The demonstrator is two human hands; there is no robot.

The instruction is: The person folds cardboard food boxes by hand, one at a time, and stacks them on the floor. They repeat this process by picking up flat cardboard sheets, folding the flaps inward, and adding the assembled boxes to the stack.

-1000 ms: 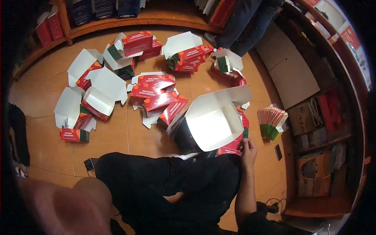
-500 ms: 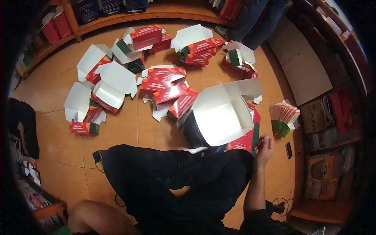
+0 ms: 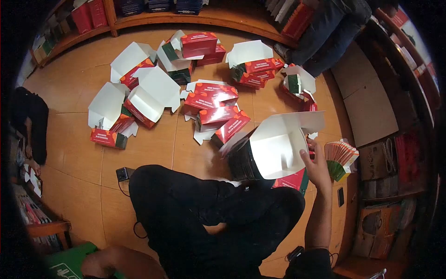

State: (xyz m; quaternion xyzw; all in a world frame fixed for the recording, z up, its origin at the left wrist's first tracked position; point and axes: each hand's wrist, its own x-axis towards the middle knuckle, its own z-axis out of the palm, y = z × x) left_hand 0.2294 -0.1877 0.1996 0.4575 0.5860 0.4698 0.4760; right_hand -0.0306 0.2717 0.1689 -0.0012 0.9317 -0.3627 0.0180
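Right hand (image 3: 318, 167) is moving up to the box (image 3: 278, 151), seemingly starting a hold, next needing opposed fingers; neither hand's grip is showing clearly.

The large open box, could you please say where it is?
In the head view, the large open box is right of centre, beyond the right knee, beside the right hand.

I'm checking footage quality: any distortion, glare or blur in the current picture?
Head view: wide-lens distortion bows the wooden shelf, with black corners; head view: brightness nearly whitens the inside of the large open box; head view: the right hand shows no heavy blur.
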